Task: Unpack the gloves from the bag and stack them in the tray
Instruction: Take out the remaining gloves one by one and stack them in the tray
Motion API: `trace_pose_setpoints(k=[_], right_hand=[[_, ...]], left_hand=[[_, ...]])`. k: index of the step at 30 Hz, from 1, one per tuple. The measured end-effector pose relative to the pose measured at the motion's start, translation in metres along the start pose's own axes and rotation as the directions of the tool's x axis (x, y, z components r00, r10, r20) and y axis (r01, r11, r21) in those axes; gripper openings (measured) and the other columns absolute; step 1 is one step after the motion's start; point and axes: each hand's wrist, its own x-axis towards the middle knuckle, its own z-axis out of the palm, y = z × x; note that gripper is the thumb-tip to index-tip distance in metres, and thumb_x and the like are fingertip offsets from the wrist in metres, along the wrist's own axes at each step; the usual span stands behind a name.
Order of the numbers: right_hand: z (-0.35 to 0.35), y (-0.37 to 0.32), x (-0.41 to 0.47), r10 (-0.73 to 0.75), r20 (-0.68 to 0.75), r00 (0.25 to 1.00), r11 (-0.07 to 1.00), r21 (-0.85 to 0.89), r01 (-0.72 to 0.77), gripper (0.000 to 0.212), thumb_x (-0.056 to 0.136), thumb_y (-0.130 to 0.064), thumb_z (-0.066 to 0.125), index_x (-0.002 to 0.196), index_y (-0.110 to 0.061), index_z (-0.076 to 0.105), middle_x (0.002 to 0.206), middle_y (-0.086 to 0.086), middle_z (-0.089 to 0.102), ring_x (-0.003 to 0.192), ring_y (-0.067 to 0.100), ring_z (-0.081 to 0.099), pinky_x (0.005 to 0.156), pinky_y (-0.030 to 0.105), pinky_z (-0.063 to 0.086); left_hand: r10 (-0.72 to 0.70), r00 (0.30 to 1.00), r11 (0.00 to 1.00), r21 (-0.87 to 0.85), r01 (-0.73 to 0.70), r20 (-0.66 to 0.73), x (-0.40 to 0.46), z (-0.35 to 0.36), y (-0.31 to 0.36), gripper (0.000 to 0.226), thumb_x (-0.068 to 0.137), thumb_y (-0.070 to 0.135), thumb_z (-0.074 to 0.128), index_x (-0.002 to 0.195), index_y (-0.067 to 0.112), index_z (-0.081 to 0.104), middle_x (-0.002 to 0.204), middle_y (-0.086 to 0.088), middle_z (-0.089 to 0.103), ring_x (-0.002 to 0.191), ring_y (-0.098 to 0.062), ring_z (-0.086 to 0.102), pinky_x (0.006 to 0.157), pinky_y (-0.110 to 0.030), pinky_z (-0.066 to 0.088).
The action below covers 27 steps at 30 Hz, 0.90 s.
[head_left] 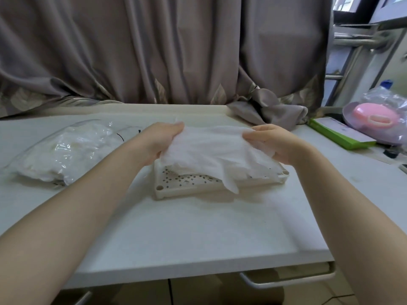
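Observation:
A white glove [211, 150] is stretched between both hands just above the cream perforated tray [187, 190] in the middle of the table. My left hand [158, 142] grips the glove's left end and my right hand [271, 139] grips its right end. One glove finger hangs down over the tray's front rim. More white fabric lies in the tray under the held glove. The clear plastic bag [63, 155] with more white gloves inside lies on the table at the left.
A grey curtain [176, 51] hangs along the table's back edge, with a fold resting on the back right corner. At the right are a green box [339, 135] and a pink object [374, 116] in plastic wrap. The table's front edge runs below my forearms.

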Motion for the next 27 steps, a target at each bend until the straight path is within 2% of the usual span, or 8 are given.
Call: trace_pose_setpoints(k=[5, 10, 15, 17, 19, 22, 24, 27], right_hand=[[-0.007, 0.013, 0.025, 0.05, -0.266, 0.963, 0.946, -0.296, -0.131, 0.013, 0.085, -0.018, 0.064, 0.081, -0.006, 0.066, 0.064, 0.003, 0.055, 0.049, 0.016, 0.041, 0.053, 0.02, 0.046], [-0.008, 0.019, 0.054, -0.14, -0.398, 0.907, 0.888, -0.455, -0.062, 0.016, 0.082, -0.014, 0.06, 0.078, -0.001, 0.068, 0.065, 0.005, 0.058, 0.053, 0.018, 0.045, 0.055, 0.027, 0.042], [0.0, 0.027, 0.066, -0.245, -0.346, 0.906, 0.587, -0.797, -0.146, 0.034, 0.09, -0.032, 0.056, 0.114, -0.011, 0.063, 0.12, 0.011, 0.061, 0.109, 0.031, 0.053, 0.089, 0.035, 0.043], [0.013, 0.024, 0.056, -0.398, -0.255, 0.881, 0.53, -0.848, -0.005, 0.045, 0.091, -0.039, 0.054, 0.128, -0.012, 0.053, 0.135, 0.01, 0.048, 0.125, 0.03, 0.041, 0.101, 0.036, 0.034], [0.029, 0.02, 0.043, -0.483, -0.037, 0.875, 0.486, -0.842, 0.232, 0.052, 0.091, -0.041, 0.055, 0.133, -0.012, 0.048, 0.141, 0.007, 0.043, 0.131, 0.025, 0.036, 0.105, 0.032, 0.028], [0.049, 0.027, 0.031, -0.25, 0.225, 0.942, 0.349, -0.886, 0.304, 0.075, 0.086, -0.051, 0.057, 0.144, -0.013, 0.03, 0.153, 0.004, 0.027, 0.141, 0.022, 0.022, 0.113, 0.032, 0.016], [0.05, 0.039, 0.031, -0.065, 0.22, 0.973, 0.258, -0.939, 0.23, 0.09, 0.08, -0.064, 0.055, 0.148, -0.019, 0.016, 0.157, -0.001, 0.015, 0.145, 0.021, 0.009, 0.117, 0.04, 0.005], [0.035, 0.05, 0.035, -0.035, 0.148, 0.988, 0.271, -0.95, 0.152, 0.093, 0.076, -0.07, 0.054, 0.147, -0.022, 0.019, 0.156, -0.004, 0.017, 0.145, 0.02, 0.006, 0.117, 0.046, 0.002]], left_hand=[[0.233, 0.968, 0.834, 0.532, -0.148, -0.096, 0.023, 0.019, -0.014, 0.035, 0.097, 0.032, 0.044, 0.068, 0.011, 0.043, 0.066, -0.004, 0.045, 0.063, -0.02, 0.044, 0.056, -0.029, 0.03], [0.358, 0.92, 0.712, 0.685, -0.158, -0.161, 0.04, 0.031, -0.016, 0.022, 0.097, 0.03, 0.042, 0.083, 0.012, 0.046, 0.08, -0.004, 0.05, 0.074, -0.021, 0.046, 0.063, -0.031, 0.033], [0.405, 0.888, 0.495, 0.869, -0.014, -0.216, 0.045, 0.033, -0.022, 0.033, 0.096, 0.035, 0.045, 0.116, 0.009, 0.046, 0.114, -0.011, 0.057, 0.092, -0.027, 0.051, 0.072, -0.036, 0.04], [0.551, 0.826, 0.367, 0.924, -0.112, -0.118, 0.044, 0.036, -0.023, 0.043, 0.094, 0.031, 0.048, 0.13, 0.008, 0.041, 0.131, -0.011, 0.047, 0.116, -0.031, 0.044, 0.092, -0.041, 0.037], [0.629, 0.768, 0.283, 0.886, -0.368, 0.118, 0.044, 0.044, -0.02, 0.045, 0.093, 0.029, 0.041, 0.132, 0.006, 0.044, 0.136, -0.011, 0.044, 0.127, -0.029, 0.038, 0.104, -0.04, 0.03], [0.38, 0.854, 0.318, 0.817, -0.481, 0.354, 0.039, 0.056, -0.028, 0.05, 0.097, 0.037, 0.03, 0.133, 0.005, 0.044, 0.14, -0.011, 0.043, 0.128, -0.027, 0.04, 0.106, -0.038, 0.031], [0.117, 0.936, 0.325, 0.877, -0.353, 0.333, 0.036, 0.052, -0.041, 0.067, 0.095, 0.053, 0.029, 0.143, 0.007, 0.029, 0.151, -0.008, 0.027, 0.137, -0.024, 0.029, 0.111, -0.037, 0.025], [0.032, 0.957, 0.178, 0.941, -0.289, 0.288, 0.029, 0.037, -0.06, 0.096, 0.081, 0.074, 0.032, 0.15, 0.013, 0.004, 0.158, -0.006, 0.002, 0.145, -0.021, 0.006, 0.117, -0.037, 0.01]])
